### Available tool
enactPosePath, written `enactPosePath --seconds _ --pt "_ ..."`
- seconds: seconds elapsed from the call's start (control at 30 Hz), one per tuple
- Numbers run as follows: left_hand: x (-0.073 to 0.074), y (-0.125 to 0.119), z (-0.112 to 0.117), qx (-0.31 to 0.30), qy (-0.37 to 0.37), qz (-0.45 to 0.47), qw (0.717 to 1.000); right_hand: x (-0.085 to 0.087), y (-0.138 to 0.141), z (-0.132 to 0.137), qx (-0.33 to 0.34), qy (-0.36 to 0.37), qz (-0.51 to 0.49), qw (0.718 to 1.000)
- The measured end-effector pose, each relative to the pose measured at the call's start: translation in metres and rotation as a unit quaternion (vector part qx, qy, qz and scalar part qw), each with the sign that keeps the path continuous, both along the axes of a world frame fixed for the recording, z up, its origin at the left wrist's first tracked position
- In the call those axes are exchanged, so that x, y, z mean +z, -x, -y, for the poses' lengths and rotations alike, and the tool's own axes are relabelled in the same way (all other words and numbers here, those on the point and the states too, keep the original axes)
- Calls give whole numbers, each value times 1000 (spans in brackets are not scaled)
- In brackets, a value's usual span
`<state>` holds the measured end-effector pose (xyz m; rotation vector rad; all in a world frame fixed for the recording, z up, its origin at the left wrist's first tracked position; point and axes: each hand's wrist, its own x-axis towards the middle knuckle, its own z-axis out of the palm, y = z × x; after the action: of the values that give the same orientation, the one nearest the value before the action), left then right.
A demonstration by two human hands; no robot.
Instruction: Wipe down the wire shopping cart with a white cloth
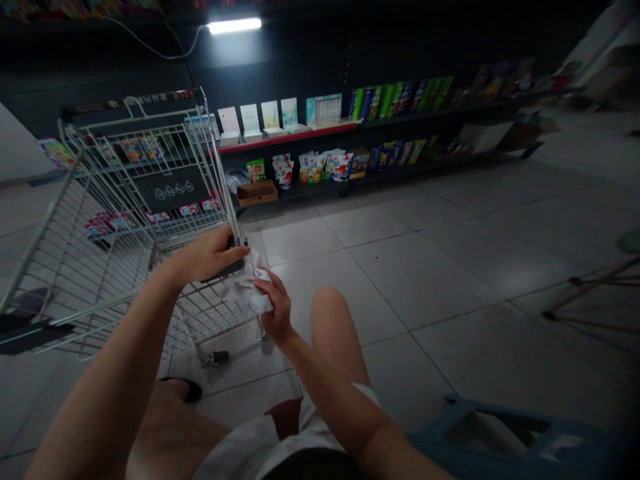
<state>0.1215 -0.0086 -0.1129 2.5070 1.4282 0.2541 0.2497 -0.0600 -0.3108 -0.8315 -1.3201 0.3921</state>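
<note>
Fingers [271, 285] of right hand [278, 308] closed on crumpled white cloth [256, 293], cloth up against upright at near corner of shopping cart [225, 180]. Left hand [207, 255] draped over cart's same corner, thumb stuck out toward cloth, other fingertips hidden, can't tell if clamped. Cart's dark panel [173, 188] has row of round white marks, no clue what they say. Lettering on cart's handle [116, 105] too blurry, ditto snack bags [340, 165] on shelf beside cart.

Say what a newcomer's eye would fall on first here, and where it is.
Probably the bright tube light, top left of centre. Next, likely the metal shopping cart at left, with the left hand on it and the right hand holding a crumpled white cloth against it.
</note>
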Motion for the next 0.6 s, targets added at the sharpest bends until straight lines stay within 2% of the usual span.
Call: enactPosePath --seconds 0.1,0.17,0.2,0.3,0.4,0.5,0.6 --pt "0 -1 0 3 0 -2 1000 20 21 -3 1 -20 -29 999" --pt "-1 -2 0 7 -1 0 1000 18 34 -5 -7 -17 -27 999" --pt "-1 -1 0 7 -1 3 1000 11 39 -6 0 -17 -4 1000" --pt "-2 0 1 2 -2 6 1000 -29 36 -8 55 -28 106 992" --pt "-1 0 3 15 -4 -11 1000 -76 15 -13 88 1 136 987" --pt "-1 -1 3 18 -4 -17 1000 -114 -1 -19 92 105 96 986" --pt "-2 -2 1 20 0 -25 999 -137 0 -21 75 236 0 969"
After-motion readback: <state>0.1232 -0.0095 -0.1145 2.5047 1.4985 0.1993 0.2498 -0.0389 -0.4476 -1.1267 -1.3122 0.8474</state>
